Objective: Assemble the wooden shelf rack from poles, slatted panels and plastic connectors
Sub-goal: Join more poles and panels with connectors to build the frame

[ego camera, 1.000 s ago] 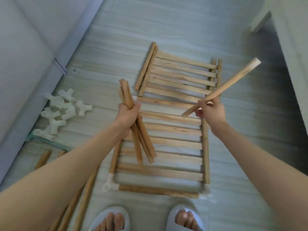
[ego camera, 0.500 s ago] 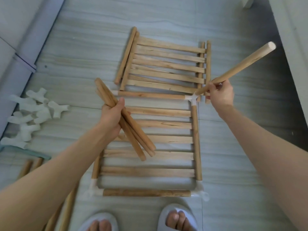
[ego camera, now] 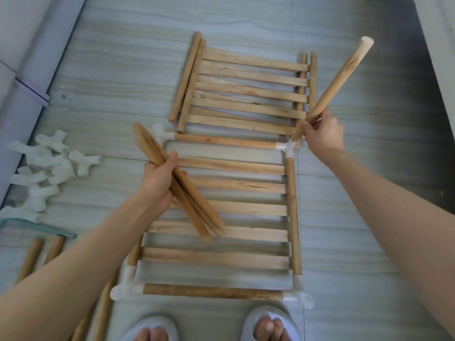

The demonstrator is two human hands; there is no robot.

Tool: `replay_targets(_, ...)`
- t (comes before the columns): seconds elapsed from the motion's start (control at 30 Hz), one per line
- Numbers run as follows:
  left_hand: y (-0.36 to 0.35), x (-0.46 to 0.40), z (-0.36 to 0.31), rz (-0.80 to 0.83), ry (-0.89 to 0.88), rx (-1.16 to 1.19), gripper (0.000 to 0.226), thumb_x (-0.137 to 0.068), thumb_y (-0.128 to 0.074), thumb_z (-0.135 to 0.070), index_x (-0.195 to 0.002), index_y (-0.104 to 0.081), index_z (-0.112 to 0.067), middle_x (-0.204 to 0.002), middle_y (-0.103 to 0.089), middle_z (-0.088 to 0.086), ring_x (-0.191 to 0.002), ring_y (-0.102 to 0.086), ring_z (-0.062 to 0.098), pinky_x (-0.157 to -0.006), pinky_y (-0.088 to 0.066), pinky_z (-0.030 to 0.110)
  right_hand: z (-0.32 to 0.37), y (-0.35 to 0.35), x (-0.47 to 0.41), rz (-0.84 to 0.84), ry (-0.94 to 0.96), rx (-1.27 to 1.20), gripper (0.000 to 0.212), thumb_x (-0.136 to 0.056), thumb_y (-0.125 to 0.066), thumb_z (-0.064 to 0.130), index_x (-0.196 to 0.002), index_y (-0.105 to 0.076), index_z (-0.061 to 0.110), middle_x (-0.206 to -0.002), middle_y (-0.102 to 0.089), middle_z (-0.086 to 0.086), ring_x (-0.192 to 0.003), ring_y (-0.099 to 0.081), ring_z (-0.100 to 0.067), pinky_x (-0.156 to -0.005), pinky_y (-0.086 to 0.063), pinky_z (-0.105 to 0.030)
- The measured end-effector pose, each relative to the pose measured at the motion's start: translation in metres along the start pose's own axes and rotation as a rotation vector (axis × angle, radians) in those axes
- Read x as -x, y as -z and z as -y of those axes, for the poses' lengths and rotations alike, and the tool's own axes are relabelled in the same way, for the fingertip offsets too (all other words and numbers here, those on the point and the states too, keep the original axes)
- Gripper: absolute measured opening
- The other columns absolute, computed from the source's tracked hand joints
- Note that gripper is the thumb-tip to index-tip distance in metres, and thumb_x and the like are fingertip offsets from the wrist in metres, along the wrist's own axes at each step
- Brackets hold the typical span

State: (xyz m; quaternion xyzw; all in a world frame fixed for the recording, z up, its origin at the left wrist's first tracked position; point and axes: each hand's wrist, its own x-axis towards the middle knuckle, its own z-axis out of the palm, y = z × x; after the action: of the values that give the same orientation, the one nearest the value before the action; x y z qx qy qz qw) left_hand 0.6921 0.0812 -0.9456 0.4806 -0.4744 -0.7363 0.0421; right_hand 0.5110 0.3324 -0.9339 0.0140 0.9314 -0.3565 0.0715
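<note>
Head view. Your left hand grips a bundle of short poles, round pale wood with a smooth grain; three can be counted, though overlap may hide another. The bundle slants across the near slatted panel, held above it.

Your right hand holds a single pole, fingers curled round its lower part. Its lower end sits at the far-right connector, a translucent white plastic piece with tubular sockets; whether it is fully seated cannot be told. The pole tilts up and to the right.

The near panel carries six flat slats between round rails, with four connectors at its corners. A second slatted panel lies just beyond it on the floor, stacked with loose rails at both sides. A heap of spare connectors lies at the left; the count is unclear. More poles lie at lower left. Two slippers show at the bottom edge.

Compared with one second ago, the single pole's lower end has moved from above the panel's middle to the far-right connector, and the far-left connector is now uncovered.
</note>
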Motion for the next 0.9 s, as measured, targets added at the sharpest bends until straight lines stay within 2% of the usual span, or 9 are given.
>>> replay_targets(0.17,-0.003,-0.002,-0.001,-0.008,-0.037,-0.023,0.027,-0.096,-0.054,-0.025,-0.111,-0.042,-0.006,-0.08,-0.048,0.002,-0.07,-0.055,0.015,-0.064,-0.049,0.032,-0.001,-0.004,0.002,-0.016,-0.008,-0.048,0.01,-0.092,-0.056,0.019,-0.098,-0.053,0.012,-0.072,-0.053,0.004,-0.086,-0.06,-0.024,-0.074,-0.044,-0.026)
replay_targets(0.33,-0.006,0.002,-0.009,0.006,-0.047,0.127,0.018,-0.096,-0.053,-0.019,-0.104,-0.042,-0.008,-0.074,-0.051,0.003,-0.065,-0.055,0.015,-0.065,-0.052,0.032,-0.002,-0.004,0.002,0.007,-0.052,-0.092,0.008,-0.093,-0.056,0.021,-0.095,-0.053,0.014,-0.087,-0.062,-0.006,-0.089,-0.063,-0.024,-0.075,-0.049,-0.029)
replay_targets(0.4,-0.006,0.004,-0.015,0.0,-0.084,0.175,0.015,-0.096,-0.053,-0.017,-0.102,-0.043,-0.008,-0.076,-0.052,0.002,-0.065,-0.056,0.015,-0.067,-0.054,0.032,0.0,-0.006,0.005,-0.008,-0.098,-0.115,0.015,-0.092,-0.056,0.022,-0.1,-0.057,0.01,-0.095,-0.065,-0.009,-0.091,-0.064,-0.025,-0.08,-0.051,-0.033)
replay_targets(0.5,-0.002,0.008,-0.024,-0.003,-0.149,0.186,0.019,-0.096,-0.053,-0.018,-0.104,-0.044,-0.003,-0.077,-0.054,0.005,-0.069,-0.057,0.015,-0.079,-0.052,0.036,0.001,-0.009,0.014,-0.07,-0.24,-0.209,0.02,-0.091,-0.057,0.023,-0.105,-0.056,0.009,-0.105,-0.064,-0.011,-0.094,-0.064,-0.025,-0.082,-0.053,-0.034)
replay_targets(0.6,0.005,0.009,-0.031,-0.006,-0.17,0.214,0.019,-0.097,-0.051,-0.019,-0.101,-0.047,-0.001,-0.077,-0.054,0.008,-0.072,-0.057,0.017,-0.086,-0.049,0.04,0.008,-0.016,0.037,-0.094,-0.378,-0.243,0.016,-0.092,-0.053,0.025,-0.095,-0.049,0.01,-0.103,-0.062,-0.015,-0.088,-0.064,-0.029,-0.077,-0.054,-0.041)
replay_targets(0.63,0.007,0.01,-0.033,0.003,-0.164,0.221,0.02,-0.097,-0.051,-0.02,-0.103,-0.047,-0.001,-0.077,-0.055,0.008,-0.073,-0.057,0.017,-0.088,-0.049,0.042,0.014,-0.021,0.046,-0.011,-0.347,-0.214,0.016,-0.093,-0.053,0.025,-0.09,-0.051,0.009,-0.096,-0.063,-0.015,-0.082,-0.064,-0.028,-0.074,-0.055,-0.042)
replay_targets(0.7,0.011,0.013,-0.035,0.039,-0.163,0.203,0.022,-0.097,-0.05,-0.02,-0.106,-0.046,-0.001,-0.079,-0.056,0.007,-0.074,-0.058,0.016,-0.085,-0.05,0.041,0.031,-0.032,0.069,0.31,-0.197,-0.201,0.016,-0.093,-0.055,0.023,-0.082,-0.059,0.012,-0.087,-0.063,-0.01,-0.071,-0.06,-0.017,-0.063,-0.054,-0.032)
replay_targets(0.8,0.015,0.02,-0.033,0.081,-0.208,0.135,0.022,-0.096,-0.051,-0.017,-0.109,-0.048,0.0,-0.082,-0.059,0.006,-0.075,-0.06,0.015,-0.078,-0.051,0.036,0.066,-0.053,0.1,0.77,0.066,-0.147,0.008,-0.087,-0.063,0.031,-0.093,-0.065,0.026,-0.092,-0.065,0.009,-0.072,-0.057,0.0,-0.053,-0.044,-0.012)
replay_targets(0.9,0.018,0.027,-0.036,0.107,-0.265,0.052,0.022,-0.096,-0.051,-0.016,-0.109,-0.053,0.002,-0.088,-0.062,0.008,-0.08,-0.063,0.015,-0.074,-0.053,0.035,0.093,-0.078,0.119,0.907,0.263,-0.094,0.016,-0.082,-0.069,0.031,-0.098,-0.066,0.03,-0.088,-0.064,0.015,-0.072,-0.056,0.004,-0.062,-0.042,-0.008)
